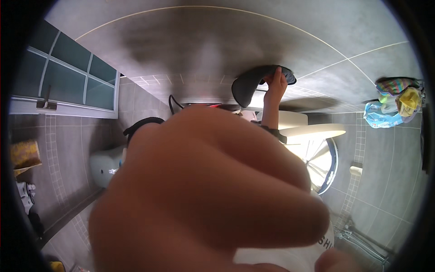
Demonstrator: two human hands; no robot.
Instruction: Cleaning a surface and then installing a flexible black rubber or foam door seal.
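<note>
My left hand (195, 181) fills the middle of the view, very close and blurred. Its fingers look bent, but blur hides whether they hold anything. A black cuff or band (144, 123) shows at that wrist. Farther off, my right hand (275, 88) is closed on a dark, curved, soft-looking piece (249, 86), with the thumb on top. This piece is in front of the grey tiled wall (190, 50); I cannot tell whether it touches. Below that forearm sits a cream, flat, lid-like panel (315, 132). My near hand hides much of what lies below.
A bright round thing with radial lines and a dark blue rim (322, 165) is at right. Colourful cloths and bags (393, 104) hang farther right, above metal pipework (362, 242). At left are a glazed door (65, 75), a grey bin-like container (105, 165) and a yellow patterned item (26, 155).
</note>
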